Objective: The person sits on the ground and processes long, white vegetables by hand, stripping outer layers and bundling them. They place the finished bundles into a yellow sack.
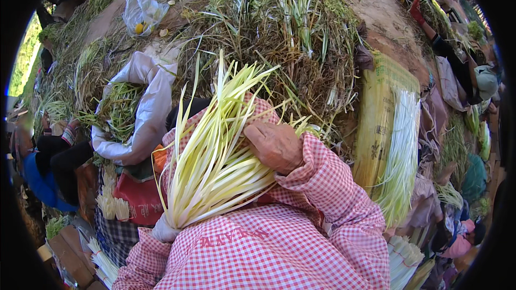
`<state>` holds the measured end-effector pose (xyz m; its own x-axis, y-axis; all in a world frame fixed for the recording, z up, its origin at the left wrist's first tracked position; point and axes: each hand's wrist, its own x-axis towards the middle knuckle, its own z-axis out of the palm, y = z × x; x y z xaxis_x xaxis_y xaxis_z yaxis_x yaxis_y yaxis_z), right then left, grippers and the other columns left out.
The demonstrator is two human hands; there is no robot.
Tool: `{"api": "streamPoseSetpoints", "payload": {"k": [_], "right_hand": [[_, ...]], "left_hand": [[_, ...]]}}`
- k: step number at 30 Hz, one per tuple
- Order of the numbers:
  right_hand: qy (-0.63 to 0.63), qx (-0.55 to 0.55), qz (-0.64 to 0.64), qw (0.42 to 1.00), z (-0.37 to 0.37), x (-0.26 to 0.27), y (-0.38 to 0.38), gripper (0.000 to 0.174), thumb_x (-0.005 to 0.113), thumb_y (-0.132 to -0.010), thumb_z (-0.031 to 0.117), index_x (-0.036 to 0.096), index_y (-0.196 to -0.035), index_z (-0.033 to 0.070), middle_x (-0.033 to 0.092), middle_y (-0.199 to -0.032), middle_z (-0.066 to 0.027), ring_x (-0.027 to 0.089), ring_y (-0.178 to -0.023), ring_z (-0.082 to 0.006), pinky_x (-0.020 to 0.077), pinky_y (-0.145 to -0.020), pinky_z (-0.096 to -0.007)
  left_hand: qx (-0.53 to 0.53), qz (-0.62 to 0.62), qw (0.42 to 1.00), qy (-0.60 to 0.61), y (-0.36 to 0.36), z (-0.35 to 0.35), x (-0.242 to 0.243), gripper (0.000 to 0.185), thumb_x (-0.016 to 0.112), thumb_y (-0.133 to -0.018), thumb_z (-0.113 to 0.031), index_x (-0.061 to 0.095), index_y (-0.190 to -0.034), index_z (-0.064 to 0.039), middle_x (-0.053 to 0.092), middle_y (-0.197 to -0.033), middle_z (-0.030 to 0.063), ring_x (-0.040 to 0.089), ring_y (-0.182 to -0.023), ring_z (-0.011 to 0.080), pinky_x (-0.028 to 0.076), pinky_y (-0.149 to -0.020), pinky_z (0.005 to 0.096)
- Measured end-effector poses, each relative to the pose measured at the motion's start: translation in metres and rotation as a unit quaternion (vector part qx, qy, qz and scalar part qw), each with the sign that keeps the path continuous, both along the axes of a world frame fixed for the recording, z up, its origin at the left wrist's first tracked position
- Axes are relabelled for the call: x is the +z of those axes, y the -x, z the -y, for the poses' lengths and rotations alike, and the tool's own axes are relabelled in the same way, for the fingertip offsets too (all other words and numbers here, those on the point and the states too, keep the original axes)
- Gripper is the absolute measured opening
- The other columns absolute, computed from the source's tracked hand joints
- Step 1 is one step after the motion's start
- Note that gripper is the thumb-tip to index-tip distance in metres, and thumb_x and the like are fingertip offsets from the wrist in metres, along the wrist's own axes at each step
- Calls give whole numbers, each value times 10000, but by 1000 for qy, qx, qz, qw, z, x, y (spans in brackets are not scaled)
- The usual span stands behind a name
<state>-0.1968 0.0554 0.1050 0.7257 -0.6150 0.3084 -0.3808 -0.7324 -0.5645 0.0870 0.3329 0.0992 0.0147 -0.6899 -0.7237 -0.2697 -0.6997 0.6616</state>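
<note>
A loose bunch of yellow-green, chive-like leaves [209, 161] fans out across my lap, its pale ends gathered at the lower left. My left hand [164, 228], covered in something whitish like a glove, is closed around those pale ends. My bare right hand [276, 146] lies at the bunch's right side with its fingers curled in on leaves; some leaf tips stick out beyond it. What the fingertips pinch is hidden under the hand. A red-and-white checked smock [258, 253] covers my body and both arms.
Ahead rises a heap of uncleaned leafy stalks [278, 44]. A white sack [149, 125] of green scraps stands at left, near a red bag [137, 199]. Long white stems [397, 145] lie on a yellow printed sack [371, 129] at right. Other people sit on both sides.
</note>
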Motion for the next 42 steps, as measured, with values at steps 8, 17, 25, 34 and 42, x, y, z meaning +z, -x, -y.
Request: {"api": "streamPoseSetpoints", "payload": {"k": [8, 17, 25, 34, 42], "right_hand": [[-357, -296, 280, 841, 23, -28, 42, 111, 528, -903, 126, 484, -862, 33, 481, -697, -38, 459, -592, -114, 412, -518, -250], [-389, -189, 63, 899, 65, -33, 42, 334, 563, -907, 186, 500, -1209, 60, 644, -999, -185, 642, -806, -234, 547, -744, -356], [-384, -84, 66, 917, 97, -44, -3, 216, 517, -924, 221, 625, -1006, 53, 641, -871, -177, 605, -746, -254, 494, -779, -365], [-158, -200, -212, 944, 105, -85, 65, 406, 633, -821, 44, 519, -1210, 70, 538, -1074, -125, 580, -812, -219, 523, -740, -310], [-118, 54, -54, 990, 76, 69, -31, 294, 575, -892, 308, 613, -868, 17, 569, -854, -111, 559, -753, -195, 505, -692, -325]], "left_hand": [[3, 8, 1000, -15, -1, 2, 5, 614, 812, -684, -279, 553, -1186, -37, 625, -1130, 112, 592, -1010, 176, 462, -881, 309], [-2, 7, 999, -32, -1, 12, 0, 606, 810, -686, -279, 558, -1182, -39, 629, -1122, 112, 594, -1003, 174, 464, -878, 308], [8, 23, 998, -62, 2, 4, 5, 599, 809, -687, -279, 563, -1178, -40, 633, -1115, 112, 597, -997, 172, 465, -874, 307], [-36, 15, 999, -25, -2, 1, 4, 494, 751, -717, -261, 604, -1150, -71, 666, -1036, 116, 629, -940, 198, 483, -831, 313], [-82, 117, 990, -3, -10, -31, -1, 359, 713, -731, -313, 677, -1031, -119, 696, -847, 112, 668, -774, 238, 513, -721, 333]]}}
